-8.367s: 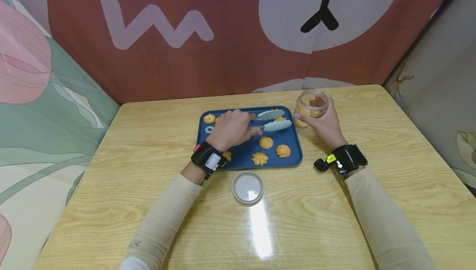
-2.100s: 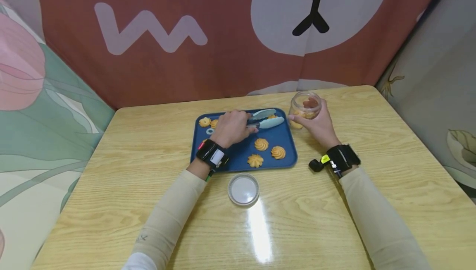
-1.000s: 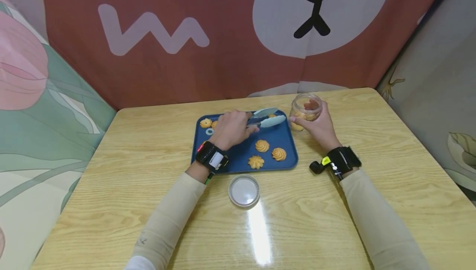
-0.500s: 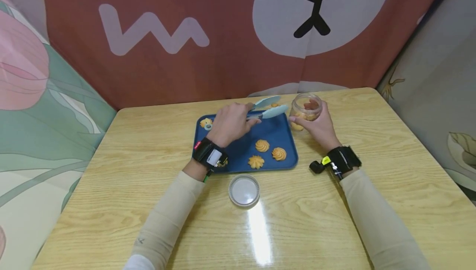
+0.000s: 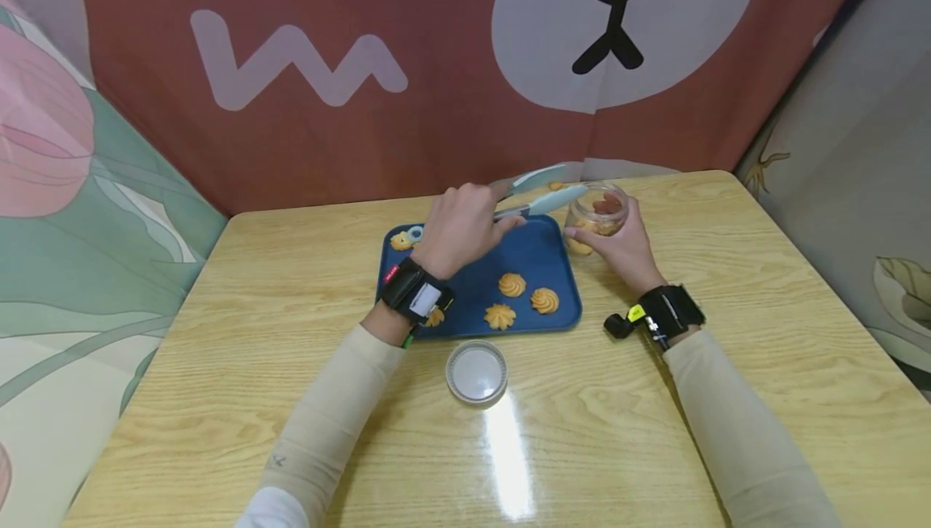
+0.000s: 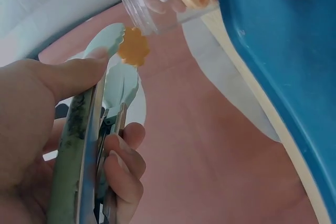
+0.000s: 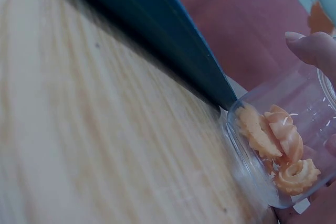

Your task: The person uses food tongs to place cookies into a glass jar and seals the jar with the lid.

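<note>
My left hand (image 5: 460, 229) grips a pair of tongs (image 5: 556, 199) with pale green-blue tips, raised above the far right part of the blue tray (image 5: 473, 293). Between the tips is a golden cookie (image 6: 134, 47), close to the mouth of a clear jar (image 5: 579, 217). My right hand (image 5: 627, 247) holds that jar around its side, thumb toward the tray. Several piped cookies (image 7: 286, 135) lie in the bottom of the jar, which stands on the table against the tray's right edge.
On the tray lie a swirled cookie (image 5: 511, 285), another swirled cookie (image 5: 545, 300), a flower-shaped cookie (image 5: 499, 317) and more at the left, partly behind my left hand. A round clear lid (image 5: 476, 373) rests on the wooden table (image 5: 291, 285) in front. A fabric backdrop (image 5: 436, 140) stands behind.
The tongs have lifted off the tray with a cookie and moved up and right to the jar's mouth. Earlier, they were low over the tray's back right. My right hand and the jar stay put.
</note>
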Demonstrator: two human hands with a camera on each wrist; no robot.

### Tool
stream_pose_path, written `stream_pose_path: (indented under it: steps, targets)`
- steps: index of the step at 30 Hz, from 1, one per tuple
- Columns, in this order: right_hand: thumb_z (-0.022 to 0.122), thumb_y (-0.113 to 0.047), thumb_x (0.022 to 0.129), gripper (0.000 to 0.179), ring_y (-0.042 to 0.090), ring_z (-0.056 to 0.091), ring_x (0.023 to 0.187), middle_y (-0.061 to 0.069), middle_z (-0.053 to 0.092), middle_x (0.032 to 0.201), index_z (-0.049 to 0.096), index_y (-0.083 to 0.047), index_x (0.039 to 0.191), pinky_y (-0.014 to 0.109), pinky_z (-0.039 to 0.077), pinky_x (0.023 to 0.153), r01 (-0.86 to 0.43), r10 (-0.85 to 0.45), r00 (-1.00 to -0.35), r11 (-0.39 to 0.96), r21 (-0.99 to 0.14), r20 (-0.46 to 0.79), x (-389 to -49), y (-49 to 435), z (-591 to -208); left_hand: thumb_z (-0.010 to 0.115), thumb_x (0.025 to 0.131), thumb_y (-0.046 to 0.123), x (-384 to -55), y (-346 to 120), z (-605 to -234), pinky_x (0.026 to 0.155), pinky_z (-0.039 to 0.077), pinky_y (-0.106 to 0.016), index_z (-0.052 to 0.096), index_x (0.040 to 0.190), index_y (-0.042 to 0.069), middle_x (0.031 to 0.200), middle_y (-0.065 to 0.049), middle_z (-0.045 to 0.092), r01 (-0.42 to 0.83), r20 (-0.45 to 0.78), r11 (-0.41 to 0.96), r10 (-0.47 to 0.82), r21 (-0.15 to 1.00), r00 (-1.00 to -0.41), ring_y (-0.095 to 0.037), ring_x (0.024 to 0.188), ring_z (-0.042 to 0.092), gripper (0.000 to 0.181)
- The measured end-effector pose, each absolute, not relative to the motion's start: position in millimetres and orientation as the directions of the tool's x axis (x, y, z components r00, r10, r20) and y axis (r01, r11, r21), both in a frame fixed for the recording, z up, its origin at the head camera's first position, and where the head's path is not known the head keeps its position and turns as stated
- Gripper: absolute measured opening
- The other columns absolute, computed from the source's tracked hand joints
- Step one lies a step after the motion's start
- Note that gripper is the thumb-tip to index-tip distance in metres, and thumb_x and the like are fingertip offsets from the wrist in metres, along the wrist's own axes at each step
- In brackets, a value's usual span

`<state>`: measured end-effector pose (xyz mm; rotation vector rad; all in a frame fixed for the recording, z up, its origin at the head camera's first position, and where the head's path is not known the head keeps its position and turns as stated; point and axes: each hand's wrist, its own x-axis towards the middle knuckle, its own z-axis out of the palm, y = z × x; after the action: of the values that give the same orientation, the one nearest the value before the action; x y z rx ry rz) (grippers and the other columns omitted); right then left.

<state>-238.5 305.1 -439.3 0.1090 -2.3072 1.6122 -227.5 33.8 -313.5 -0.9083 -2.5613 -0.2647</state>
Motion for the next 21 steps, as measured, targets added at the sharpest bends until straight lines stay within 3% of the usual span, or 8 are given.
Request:
stream_pose_path:
  steps: [7, 21]
  targets:
    - [0.080, -0.036, 0.073, 0.088, 0.020, 0.042, 0.116, 0.011, 0.045, 0.132, 0.026, -0.027, 0.141, 0.049, 0.035, 0.094, -0.240, 0.121, -0.947, 0.355, -0.904, 0.299, -237.6, 303.9, -437.5, 0.061, 0.085, 0.054, -225.9, 42.2, -307.3, 0.036, 0.029, -0.029, 0.058, 0.125, 0.016, 0.054, -0.001, 0.040, 0.640, 0.418, 0.766, 0.564, 0.056, -0.712, -0.015, 0.040, 0.041, 0.055]
    - [0.080, -0.037, 0.073, 0.091, 0.022, 0.041, 0.113, 0.011, 0.043, 0.130, 0.022, -0.027, 0.143, 0.050, 0.034, 0.090, -0.233, 0.118, -0.949, 0.370, -0.899, 0.294, -234.4, 303.2, -435.1, 0.059, 0.087, 0.053, -225.1, 60.7, -304.6, 0.036, 0.031, -0.027, 0.058, 0.126, 0.016, 0.053, 0.001, 0.045, 0.669, 0.408, 0.740, 0.593, 0.063, -0.694, -0.013, 0.039, 0.041, 0.054]
